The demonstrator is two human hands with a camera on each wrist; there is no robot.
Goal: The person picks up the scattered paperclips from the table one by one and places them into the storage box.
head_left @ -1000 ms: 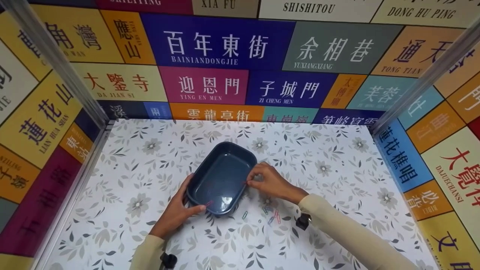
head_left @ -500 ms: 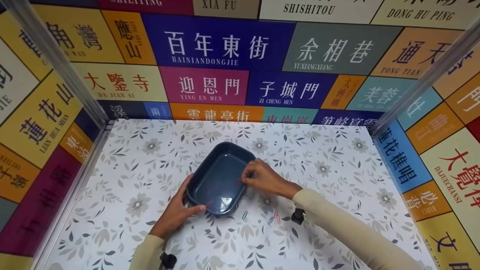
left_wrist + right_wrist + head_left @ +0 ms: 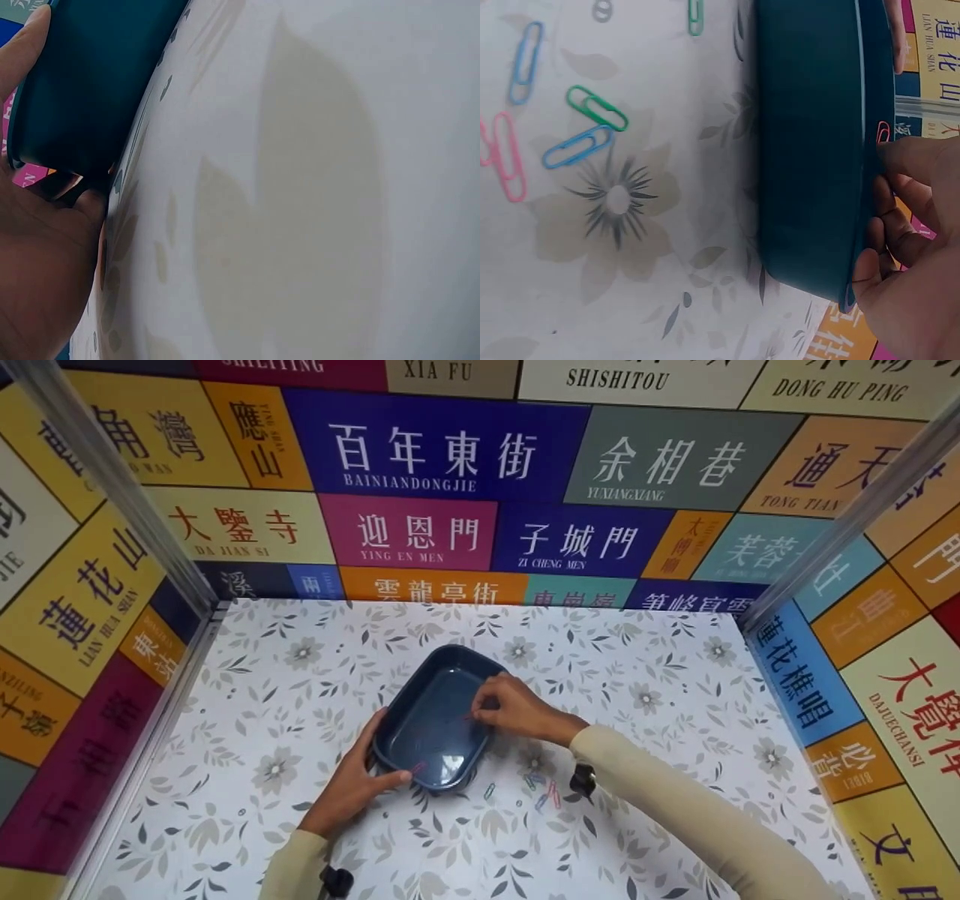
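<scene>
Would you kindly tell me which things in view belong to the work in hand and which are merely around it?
Seemingly part of the job:
blue dish, held by the left hand
red paper clip, pinched by the right hand
loose paper clips on the table, probably

Merely around it:
floral tabletop
sign-printed walls
black wrist devices

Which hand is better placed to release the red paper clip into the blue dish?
Probably the right hand: it pinches the red paper clip over the blue dish, while the left hand holds the blue dish at its near left corner.
</scene>
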